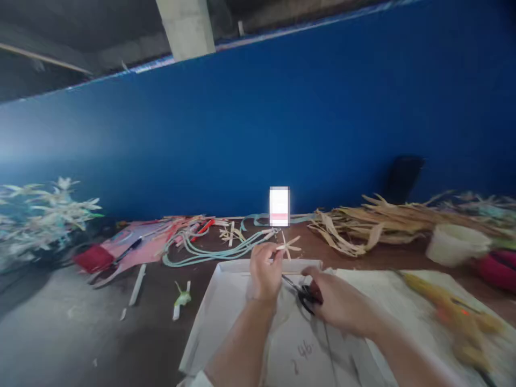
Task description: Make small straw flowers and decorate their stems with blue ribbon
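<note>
My left hand (265,270) is closed in a pinch on a small star-shaped piece of pale straw (288,246), held just above the far edge of a white tray (226,317). My right hand (336,301) is closed on black scissors (300,290), whose blades point toward the left hand's fingers. Both hands hover over the tray. The picture is blurred by motion.
Light-blue cords (213,250) and pink strips (141,242) lie on the brown table behind the tray. A heap of dry straw (387,223) and a white cup (455,244) sit to the right. Pale star flowers (44,215) pile up at left. A blue wall (282,118) backs the table.
</note>
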Demonstrator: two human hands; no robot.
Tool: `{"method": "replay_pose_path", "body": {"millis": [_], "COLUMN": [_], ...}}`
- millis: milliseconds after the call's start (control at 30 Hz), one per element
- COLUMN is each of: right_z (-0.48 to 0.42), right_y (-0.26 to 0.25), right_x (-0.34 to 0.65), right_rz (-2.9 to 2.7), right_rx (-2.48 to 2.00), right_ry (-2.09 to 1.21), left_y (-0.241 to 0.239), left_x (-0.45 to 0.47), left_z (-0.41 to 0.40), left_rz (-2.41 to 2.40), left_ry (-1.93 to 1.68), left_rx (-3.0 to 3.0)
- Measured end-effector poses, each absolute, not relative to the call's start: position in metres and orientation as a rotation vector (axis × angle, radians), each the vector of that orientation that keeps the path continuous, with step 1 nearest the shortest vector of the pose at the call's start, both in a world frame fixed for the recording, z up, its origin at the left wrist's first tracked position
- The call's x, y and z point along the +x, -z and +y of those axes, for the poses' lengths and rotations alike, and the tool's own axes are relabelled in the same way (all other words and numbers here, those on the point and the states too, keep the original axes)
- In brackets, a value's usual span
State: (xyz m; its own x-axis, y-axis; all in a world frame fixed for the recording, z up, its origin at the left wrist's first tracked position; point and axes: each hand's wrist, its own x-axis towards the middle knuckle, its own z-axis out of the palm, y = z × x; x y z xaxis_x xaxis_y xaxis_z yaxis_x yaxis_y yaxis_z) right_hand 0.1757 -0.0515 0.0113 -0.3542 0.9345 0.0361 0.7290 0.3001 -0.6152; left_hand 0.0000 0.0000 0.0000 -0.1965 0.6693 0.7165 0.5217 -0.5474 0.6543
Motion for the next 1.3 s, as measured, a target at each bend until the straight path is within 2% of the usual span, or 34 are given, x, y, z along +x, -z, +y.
{"method": "replay_pose_path", "body": {"millis": [367, 600, 800, 1300], "right_z": [-0.035, -0.027, -0.033, -0.044], "right_y": [-0.031, -0.037, -0.045, -0.055], "right_x": [0.172, 0.179, 0.177, 0.177], "right_rz": [-1.815, -1.326, -1.148, -1.376], "right_rx": [-1.62, -1.536, -1.359, -1.204], "right_ry": [-0.853, -1.305, -1.337, -1.437], "left_y": [-0.012, -0.017, -0.016, -0.004], "left_x": [-0.001, -0.002, -0.004, -0.007], "left_z": [-0.006, -0.01, -0.009, 0.006], "left_rz": [1.415, 1.388, 1.353, 1.374], "left_ry": [-1.989, -1.925, -1.898, -1.952], "left_rx": [1.983, 2.164, 2.176, 1.793]}}
